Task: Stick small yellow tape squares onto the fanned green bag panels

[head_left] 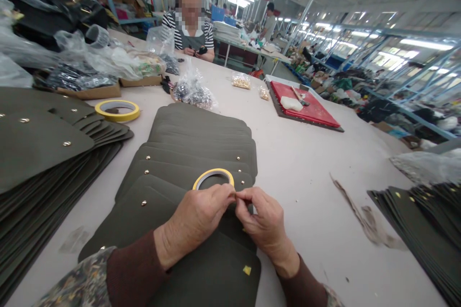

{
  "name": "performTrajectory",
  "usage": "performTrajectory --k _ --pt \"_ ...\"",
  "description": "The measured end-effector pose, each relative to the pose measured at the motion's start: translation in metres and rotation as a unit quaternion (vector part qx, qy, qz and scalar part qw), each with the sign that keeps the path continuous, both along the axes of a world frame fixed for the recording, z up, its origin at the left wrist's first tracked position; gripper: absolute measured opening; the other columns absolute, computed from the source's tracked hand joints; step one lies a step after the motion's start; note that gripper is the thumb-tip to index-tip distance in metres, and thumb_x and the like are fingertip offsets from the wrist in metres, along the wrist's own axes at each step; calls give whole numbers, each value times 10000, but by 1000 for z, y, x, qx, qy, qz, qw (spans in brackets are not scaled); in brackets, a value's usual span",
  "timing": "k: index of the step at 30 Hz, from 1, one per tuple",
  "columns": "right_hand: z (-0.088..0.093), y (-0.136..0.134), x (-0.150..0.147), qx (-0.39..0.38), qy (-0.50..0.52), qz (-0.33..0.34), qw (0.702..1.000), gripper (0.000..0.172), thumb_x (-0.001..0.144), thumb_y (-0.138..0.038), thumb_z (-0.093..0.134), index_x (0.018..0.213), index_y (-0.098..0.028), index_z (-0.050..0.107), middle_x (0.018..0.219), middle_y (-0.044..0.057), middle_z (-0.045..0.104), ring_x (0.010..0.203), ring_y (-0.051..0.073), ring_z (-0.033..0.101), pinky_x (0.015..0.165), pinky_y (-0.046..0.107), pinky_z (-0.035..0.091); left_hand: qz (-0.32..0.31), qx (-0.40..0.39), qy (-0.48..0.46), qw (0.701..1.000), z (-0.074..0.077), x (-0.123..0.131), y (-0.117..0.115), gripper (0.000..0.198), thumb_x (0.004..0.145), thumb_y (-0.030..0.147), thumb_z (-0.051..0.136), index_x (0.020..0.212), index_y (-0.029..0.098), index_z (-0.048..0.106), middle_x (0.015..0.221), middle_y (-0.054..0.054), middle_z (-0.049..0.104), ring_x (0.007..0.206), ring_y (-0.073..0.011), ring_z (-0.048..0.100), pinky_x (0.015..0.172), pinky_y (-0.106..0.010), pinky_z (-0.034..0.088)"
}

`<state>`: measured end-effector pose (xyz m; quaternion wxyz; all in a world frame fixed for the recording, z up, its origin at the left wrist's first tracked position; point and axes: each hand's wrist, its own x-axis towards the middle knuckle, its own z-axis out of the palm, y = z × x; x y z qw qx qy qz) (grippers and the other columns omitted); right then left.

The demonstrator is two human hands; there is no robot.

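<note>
My left hand (196, 220) is closed round a thin yellow tape roll (213, 176), which stands up from behind its fingers. My right hand (261, 218) pinches something tiny at the roll's edge, fingertips touching those of the left hand; I cannot make out what is in the pinch. Both hands rest over a fanned row of dark olive leather panels (187, 153) with small brass studs. The nearest panel (216, 273) carries a small yellow tape square (247, 270).
More olive panels are stacked at left (43, 148) and right (428, 220). A wider yellow tape roll (117, 110) lies behind them. Bags of hardware (192, 91), a red mat (306, 105) and a seated person (190, 24) are farther back. Backing strips (360, 211) litter the table.
</note>
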<state>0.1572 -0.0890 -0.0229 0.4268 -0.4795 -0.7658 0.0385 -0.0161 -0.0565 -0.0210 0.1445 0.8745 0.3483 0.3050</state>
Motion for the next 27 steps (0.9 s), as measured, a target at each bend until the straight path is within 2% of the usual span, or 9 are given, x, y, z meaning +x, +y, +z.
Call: performTrajectory --k 2,4,7,9,12,17,21,25,27 --pt "2 -1 -4 -29 28 -21 999 138 808 -95 536 785 -182 641 668 13 645 593 128 590 581 246 471 8 7 -1 1000 2 1 1 191 963 188 389 906 193 572 751 5 630 661 -112 622 596 -194 480" --pt "4 0 -6 -116 106 -49 986 112 794 -137 559 738 -180 646 628 1 636 543 118 580 537 235 470 3 19 -12 1000 1 2 1 196 952 160 388 885 192 570 754 3 619 670 -110 612 600 -190 472" --pt "4 9 -1 -284 278 -92 913 99 775 -243 612 721 -166 640 553 -18 618 459 110 575 465 220 475 -19 41 -46 998 -2 3 0 170 941 133 400 895 186 555 776 1 610 689 -109 595 620 -191 470" --pt "1 18 9 -358 355 -102 858 175 739 -324 674 747 -150 652 534 -21 620 436 110 579 456 224 495 -20 57 -34 998 -5 3 1 158 942 127 405 902 180 548 791 -3 607 709 -118 584 649 -209 477" --pt "-2 28 24 -413 384 -101 820 312 668 -413 751 777 -128 688 565 -3 648 455 107 596 487 229 527 17 71 67 995 -9 2 6 118 937 151 447 895 188 551 805 -8 602 737 -161 563 659 -264 483" --pt "-9 32 30 -416 334 -115 838 336 672 -448 748 765 -127 705 578 5 645 461 98 581 487 223 528 47 48 190 980 -12 2 12 63 890 149 537 892 209 554 840 -13 576 790 -210 534 632 -302 483" --pt "-13 33 22 -392 244 -128 878 264 756 -408 668 787 -147 701 588 3 635 482 111 574 464 215 501 47 35 199 978 -12 5 12 65 900 152 515 895 211 544 853 -18 554 804 -217 516 642 -315 490" --pt "-12 35 17 -326 113 -144 928 204 813 -346 593 750 -176 687 629 21 663 521 139 596 486 234 486 48 29 199 978 -15 5 11 73 900 145 510 895 212 537 857 -18 538 805 -215 502 644 -315 489" --pt "-12 36 16 -297 73 -149 941 159 823 -312 582 797 -186 675 623 12 667 519 141 606 515 243 484 45 31 203 978 -15 4 10 76 898 141 512 900 212 539 856 -19 534 808 -215 498 649 -318 487"
